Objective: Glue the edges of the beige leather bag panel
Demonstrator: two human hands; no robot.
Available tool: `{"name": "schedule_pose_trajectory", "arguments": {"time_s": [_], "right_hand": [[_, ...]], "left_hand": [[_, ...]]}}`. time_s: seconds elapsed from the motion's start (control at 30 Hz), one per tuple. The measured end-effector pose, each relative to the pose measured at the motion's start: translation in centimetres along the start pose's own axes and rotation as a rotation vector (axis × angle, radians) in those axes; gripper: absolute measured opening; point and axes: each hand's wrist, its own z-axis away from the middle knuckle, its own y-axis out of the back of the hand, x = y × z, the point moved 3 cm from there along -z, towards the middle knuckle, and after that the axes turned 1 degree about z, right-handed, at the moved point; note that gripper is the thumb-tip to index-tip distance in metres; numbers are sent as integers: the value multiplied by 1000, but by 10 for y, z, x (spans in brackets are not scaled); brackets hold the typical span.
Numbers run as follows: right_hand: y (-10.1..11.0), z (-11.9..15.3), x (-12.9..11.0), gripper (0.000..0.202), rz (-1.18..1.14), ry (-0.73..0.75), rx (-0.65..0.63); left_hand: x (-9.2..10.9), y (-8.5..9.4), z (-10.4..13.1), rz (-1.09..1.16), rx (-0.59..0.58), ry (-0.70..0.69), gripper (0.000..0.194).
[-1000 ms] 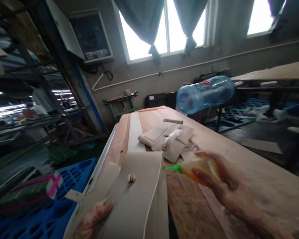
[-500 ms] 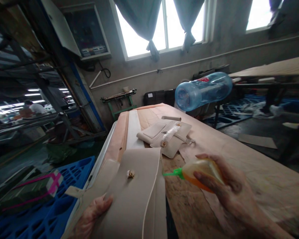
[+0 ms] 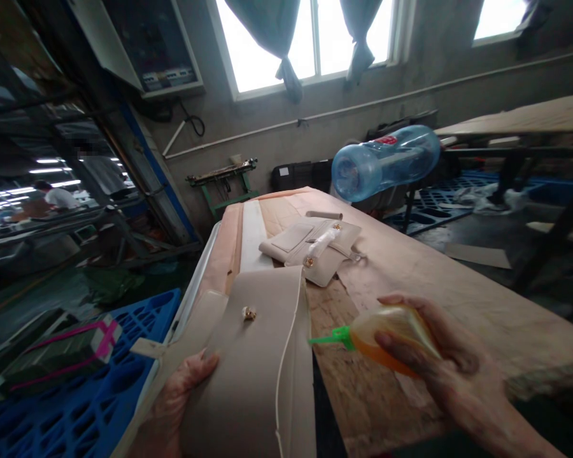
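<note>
Right hand (image 3: 439, 356) clamped on glue bottle (image 3: 386, 331), nozzle at leather panel (image 3: 258, 356) edge.

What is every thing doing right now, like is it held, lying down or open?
Glue bottle: held sideways in the right hand, green nozzle toward the flap.
Beige flap piece: held at its edge by the left hand, gold stud up.
Beige bag pieces: lying stacked on the table.
Blue water jug: lying on its side.
Curtains: tied back.

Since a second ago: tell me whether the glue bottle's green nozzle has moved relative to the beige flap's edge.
Cannot tell. The camera itself shifted; the green nozzle of the glue bottle in the right hand still points at the beige flap edge.
</note>
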Motion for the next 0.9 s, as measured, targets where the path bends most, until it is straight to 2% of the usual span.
{"name": "schedule_pose_trajectory", "arguments": {"time_s": [0.2,0.43,0.67,0.8,0.9], "right_hand": [[9,15,-7,25,26,3,4],[14,28,-16,20,5,22,-26],[0,7,1,28,9,50,51],[-12,-5,16,34,2,53,52],[-13,-7,18,35,8,45,54]], "left_hand": [[4,-9,7,14,23,14,14],[2,-6,3,3,-33,17,22],[0,0,0,13,33,-6,16],[-1,-2,-1,15,21,31,18],[0,-3,0,17,54,12,16]]}}
